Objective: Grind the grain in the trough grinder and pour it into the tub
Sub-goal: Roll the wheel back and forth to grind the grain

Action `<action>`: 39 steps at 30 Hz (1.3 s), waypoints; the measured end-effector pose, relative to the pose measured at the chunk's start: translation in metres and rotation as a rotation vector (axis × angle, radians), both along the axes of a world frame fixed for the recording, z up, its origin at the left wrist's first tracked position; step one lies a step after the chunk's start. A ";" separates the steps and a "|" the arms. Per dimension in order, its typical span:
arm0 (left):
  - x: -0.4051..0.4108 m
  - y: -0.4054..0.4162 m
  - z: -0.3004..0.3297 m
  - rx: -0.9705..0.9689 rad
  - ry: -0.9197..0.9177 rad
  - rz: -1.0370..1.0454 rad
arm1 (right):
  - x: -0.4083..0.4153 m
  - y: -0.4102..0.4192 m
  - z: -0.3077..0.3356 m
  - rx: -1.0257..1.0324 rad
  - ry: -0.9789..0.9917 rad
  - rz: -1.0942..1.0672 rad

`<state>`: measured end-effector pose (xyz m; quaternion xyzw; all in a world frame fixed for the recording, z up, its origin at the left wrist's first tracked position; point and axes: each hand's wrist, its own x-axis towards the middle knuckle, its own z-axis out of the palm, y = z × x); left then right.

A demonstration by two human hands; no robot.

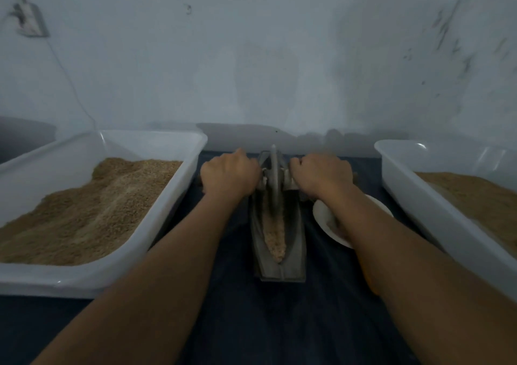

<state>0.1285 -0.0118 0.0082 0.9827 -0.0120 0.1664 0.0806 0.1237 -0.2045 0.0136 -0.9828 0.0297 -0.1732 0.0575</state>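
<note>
A grey metal trough grinder (pixel 291 255) lies lengthwise in front of me on a dark cloth, with tan grain (pixel 275 238) in its groove. Its grinding wheel (pixel 273 180) stands upright near the trough's far end. My left hand (pixel 228 173) grips the wheel's axle handle on the left side, and my right hand (pixel 321 174) grips the handle on the right. A white tub (pixel 179 174) heaped with tan grain sits to the left. Another white tub (pixel 402 185), also holding tan grain, sits to the right.
A small white bowl (pixel 324 219) sits right of the grinder, partly hidden under my right forearm. A pale wall rises close behind the table. A socket and cable (pixel 28 20) hang on the wall at the upper left.
</note>
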 end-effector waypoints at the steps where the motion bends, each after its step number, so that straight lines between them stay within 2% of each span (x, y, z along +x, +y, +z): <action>1: 0.006 0.000 0.002 -0.072 0.041 0.013 | 0.007 0.001 0.001 -0.008 -0.018 0.003; 3: 0.012 0.002 0.004 -0.158 0.077 0.032 | 0.017 0.003 0.004 -0.043 -0.007 0.027; 6: 0.008 0.003 0.005 -0.119 0.116 0.032 | 0.017 0.005 0.007 -0.100 0.022 0.041; 9: -0.006 0.004 0.007 -0.085 0.135 0.018 | 0.000 0.007 0.005 -0.133 -0.045 0.056; 13: -0.046 0.005 0.014 0.252 0.071 -0.112 | -0.043 0.007 0.003 -0.206 -0.007 0.085; 15: -0.074 0.008 0.016 0.385 -0.004 -0.169 | -0.070 0.006 0.000 -0.195 -0.066 0.113; 18: -0.111 0.015 0.009 0.469 -0.140 -0.214 | -0.109 0.002 -0.005 -0.094 -0.216 0.140; 20: -0.130 0.022 -0.001 0.490 -0.240 -0.228 | -0.125 -0.001 -0.008 -0.101 -0.308 0.161; 23: -0.141 0.028 -0.014 0.454 -0.252 -0.156 | -0.133 -0.005 -0.014 -0.179 -0.394 0.182; 26: -0.122 0.030 -0.018 0.395 -0.252 -0.190 | -0.117 0.002 -0.012 -0.227 -0.437 0.159; 29: -0.086 0.022 -0.014 0.387 -0.200 -0.177 | -0.072 0.009 -0.003 -0.273 -0.251 0.112; 32: -0.041 -0.004 0.004 0.341 -0.205 -0.133 | -0.024 -0.001 -0.001 -0.032 0.006 -0.017; 34: -0.015 -0.013 0.012 0.272 -0.116 -0.108 | -0.006 -0.004 -0.001 0.045 0.040 -0.034; 36: 0.000 -0.012 0.015 0.213 -0.031 -0.090 | 0.002 -0.001 0.000 -0.007 -0.006 0.016; 39: -0.001 -0.003 0.008 0.209 -0.012 -0.092 | 0.006 0.002 0.002 -0.224 -0.097 0.087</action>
